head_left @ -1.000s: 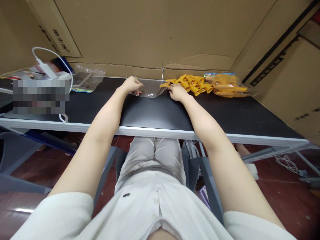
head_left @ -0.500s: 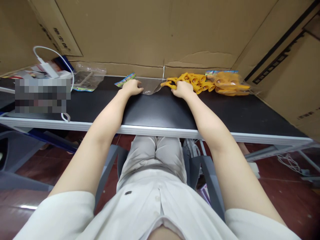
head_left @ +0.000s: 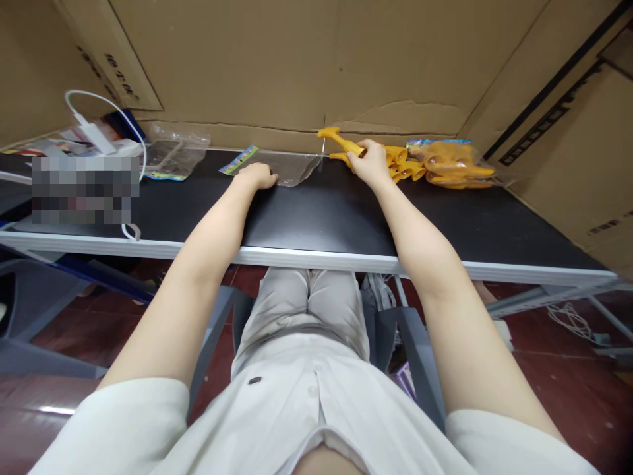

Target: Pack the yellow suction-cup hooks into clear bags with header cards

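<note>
My left hand [head_left: 257, 175] rests with curled fingers on the near edge of a clear plastic bag [head_left: 291, 168] lying flat on the black table [head_left: 316, 218]; the bag has a coloured header card [head_left: 238, 159] at its left end. My right hand [head_left: 369, 161] is closed on a yellow plastic toy [head_left: 341, 142], lifted a little above the table, its end pointing left over the bag's right corner. Just right of that hand lies a pile of several loose yellow toys [head_left: 403, 165].
A filled bag of yellow toys [head_left: 457, 165] lies at the back right. Empty clear bags [head_left: 173, 155], a white charger and cable [head_left: 99, 132] sit at the back left. Cardboard walls [head_left: 316, 59] surround the table on three sides.
My right hand has closed on one yellow toy and raised it off the pile toward the bag. The left hand stayed on the bag, and the header card now shows.
</note>
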